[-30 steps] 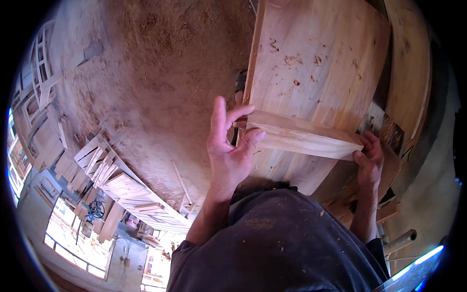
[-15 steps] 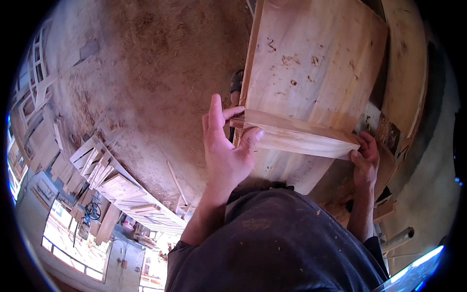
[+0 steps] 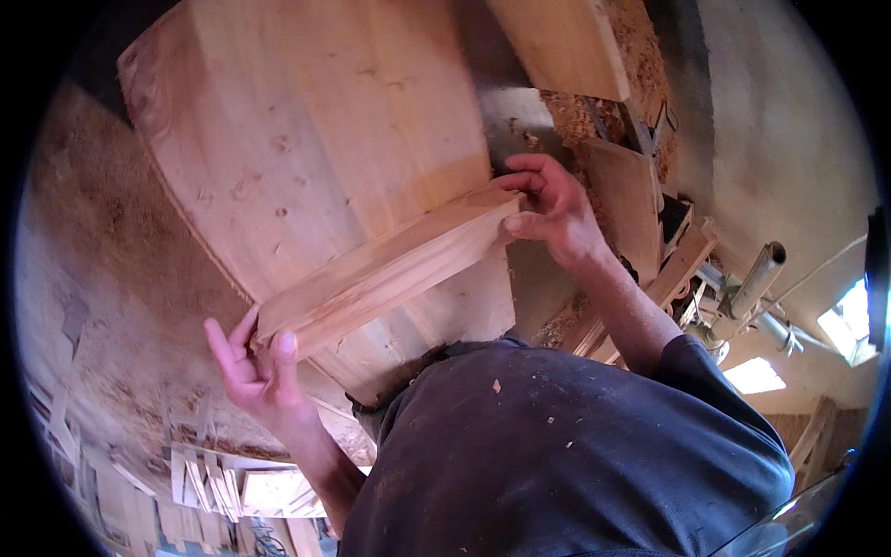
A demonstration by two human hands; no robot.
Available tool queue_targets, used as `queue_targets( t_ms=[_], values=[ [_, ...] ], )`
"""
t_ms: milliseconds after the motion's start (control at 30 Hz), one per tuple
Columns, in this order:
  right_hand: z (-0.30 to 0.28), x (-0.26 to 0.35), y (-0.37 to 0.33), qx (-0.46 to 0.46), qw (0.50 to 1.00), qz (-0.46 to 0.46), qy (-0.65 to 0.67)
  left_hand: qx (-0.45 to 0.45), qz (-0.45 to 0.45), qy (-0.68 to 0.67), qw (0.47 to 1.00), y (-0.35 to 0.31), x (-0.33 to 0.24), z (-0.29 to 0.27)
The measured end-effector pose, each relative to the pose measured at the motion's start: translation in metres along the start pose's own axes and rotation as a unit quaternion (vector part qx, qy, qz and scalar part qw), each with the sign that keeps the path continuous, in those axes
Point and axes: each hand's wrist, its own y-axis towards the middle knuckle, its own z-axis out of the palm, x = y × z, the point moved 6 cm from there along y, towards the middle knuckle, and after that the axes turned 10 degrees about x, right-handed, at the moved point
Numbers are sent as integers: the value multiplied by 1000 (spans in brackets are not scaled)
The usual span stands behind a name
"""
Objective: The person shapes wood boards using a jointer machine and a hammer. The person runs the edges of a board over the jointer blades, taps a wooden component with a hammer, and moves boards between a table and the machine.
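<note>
A thick, pale wooden plank (image 3: 390, 274) spans the space between my hands, its right end farther from me than its left. My left hand (image 3: 264, 376) holds the left end, thumb on the near face and fingers round the end and back. At the other end my right hand (image 3: 561, 218) grips the corner between thumb and fingers. Behind and beneath the plank lies a wide wooden panel (image 3: 306, 121) with curled shavings scattered on it. Whether the plank touches the panel I cannot tell.
Another pale board (image 3: 566, 46) and brown shavings (image 3: 650, 46) lie at the far right. A metal pipe (image 3: 756, 278) and wood offcuts (image 3: 682, 265) are to my right. Cut wood pieces (image 3: 209, 483) stand at the lower left, beyond the dusty floor (image 3: 111, 278).
My view has turned to the right. The plank, held in both hands, now slants with its left end nearer my body and its right end farther away.
</note>
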Motion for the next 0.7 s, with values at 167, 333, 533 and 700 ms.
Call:
queue_targets(
  t_ms=[167, 333, 533, 700],
  values=[
    [2, 1, 1, 7, 1000, 15, 23, 11, -8, 14, 1000, 3, -3, 0],
    [3, -2, 0, -8, 997, 6, 70, 31, -11, 26, 999, 1, 3, -4],
    [-1, 2, -4, -28, 998, -31, -42, 15, -46, 102, 994, -1, -16, 7],
    [-2, 6, -9, -36, 994, -50, -92, 60, -61, 220, 972, -2, -25, 12]
  ],
)
